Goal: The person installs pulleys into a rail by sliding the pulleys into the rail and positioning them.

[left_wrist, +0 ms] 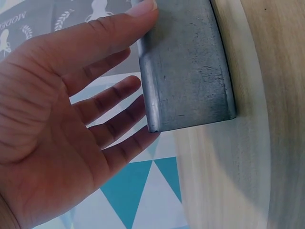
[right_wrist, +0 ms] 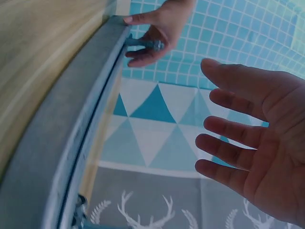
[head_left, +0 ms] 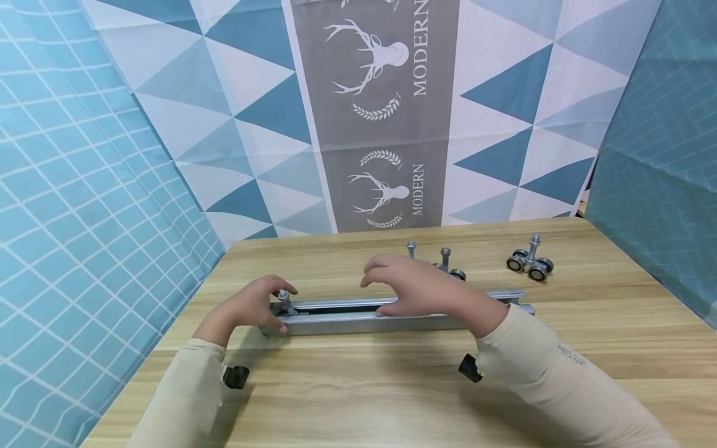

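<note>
A long grey metal channel rail [head_left: 342, 325] lies across the wooden table, its slot facing up. A bolt [head_left: 284, 301] stands upright out of the slot at the left end. My left hand [head_left: 254, 306] straddles that end around the bolt; its thumb touches the rail's near side. In the left wrist view its fingers [left_wrist: 102, 102] are loosely extended, some tips hidden behind the rail. My right hand [head_left: 417, 287] hovers above the rail's middle, holding nothing. The right wrist view shows its fingers [right_wrist: 228, 129] spread and relaxed, apart from the rail.
A roller trolley with an upright bolt [head_left: 530, 260] stands at the back right of the wooden table [head_left: 347, 386]. Behind my right hand are more bolts, one on a partly hidden roller trolley [head_left: 456, 274]. Patterned cloth [head_left: 386, 130] hangs behind the table.
</note>
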The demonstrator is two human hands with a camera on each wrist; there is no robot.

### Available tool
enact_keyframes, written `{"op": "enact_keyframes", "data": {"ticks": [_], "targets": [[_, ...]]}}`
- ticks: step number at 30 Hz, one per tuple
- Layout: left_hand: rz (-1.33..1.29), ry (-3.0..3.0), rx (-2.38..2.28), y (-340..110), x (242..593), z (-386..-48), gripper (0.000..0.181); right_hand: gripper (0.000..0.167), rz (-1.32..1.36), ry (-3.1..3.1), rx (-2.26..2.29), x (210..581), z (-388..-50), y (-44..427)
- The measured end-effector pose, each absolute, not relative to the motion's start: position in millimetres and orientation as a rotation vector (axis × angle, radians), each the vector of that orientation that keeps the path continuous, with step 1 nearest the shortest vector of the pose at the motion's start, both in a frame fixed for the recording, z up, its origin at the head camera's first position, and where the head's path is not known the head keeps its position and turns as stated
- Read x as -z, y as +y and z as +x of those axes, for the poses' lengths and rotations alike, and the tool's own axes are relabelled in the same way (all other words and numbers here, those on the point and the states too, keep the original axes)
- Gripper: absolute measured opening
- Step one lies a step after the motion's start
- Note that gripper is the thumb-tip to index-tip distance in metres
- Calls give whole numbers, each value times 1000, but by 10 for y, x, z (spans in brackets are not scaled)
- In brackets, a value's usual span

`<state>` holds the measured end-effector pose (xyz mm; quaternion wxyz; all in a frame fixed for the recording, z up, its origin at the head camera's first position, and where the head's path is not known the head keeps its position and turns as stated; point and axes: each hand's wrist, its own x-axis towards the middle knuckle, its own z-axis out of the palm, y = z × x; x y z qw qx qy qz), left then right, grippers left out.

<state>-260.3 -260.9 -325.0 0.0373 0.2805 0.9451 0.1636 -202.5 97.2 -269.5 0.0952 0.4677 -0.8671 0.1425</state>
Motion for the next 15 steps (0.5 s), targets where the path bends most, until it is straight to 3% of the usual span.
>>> {"op": "enact_keyframes", "data": {"ticks": [15], "targets": [[892, 2853, -415, -2541, 3220, -2616, 62, 54, 1222, -2581, -451, 2633, -2058, 1564]]}}
